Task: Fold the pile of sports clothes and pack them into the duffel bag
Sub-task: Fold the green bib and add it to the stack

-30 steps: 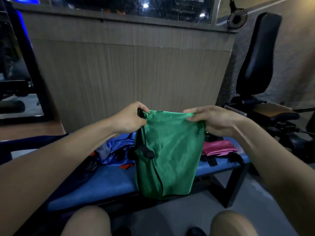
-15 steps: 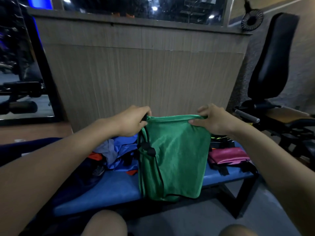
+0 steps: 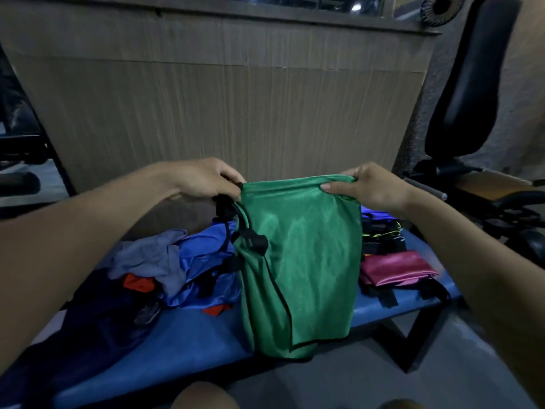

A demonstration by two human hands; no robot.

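A shiny green mesh sports garment with black trim [image 3: 303,261] is held up in front of the person, above the front edge of the blue padded bench [image 3: 165,343]. Its top edge is pinched at the left corner by the left hand [image 3: 206,180], fingers curled over the cloth and a black strap, and at the right corner by the right hand [image 3: 371,187], thumb laid across the front of the hem. The top edge is stretched level between the two hands; the long axis of the garment hangs straight down from them, the lower hem falling in front of the bench edge. Both hands are equally near, one at each corner.

An unfolded heap of blue, grey and red clothes [image 3: 177,267] lies on the bench left of the garment; a folded magenta satin piece [image 3: 395,271] lies to the right. It is judged that the next fold will turn on this hanging axis. The duffel bag cannot be identified with certainty.
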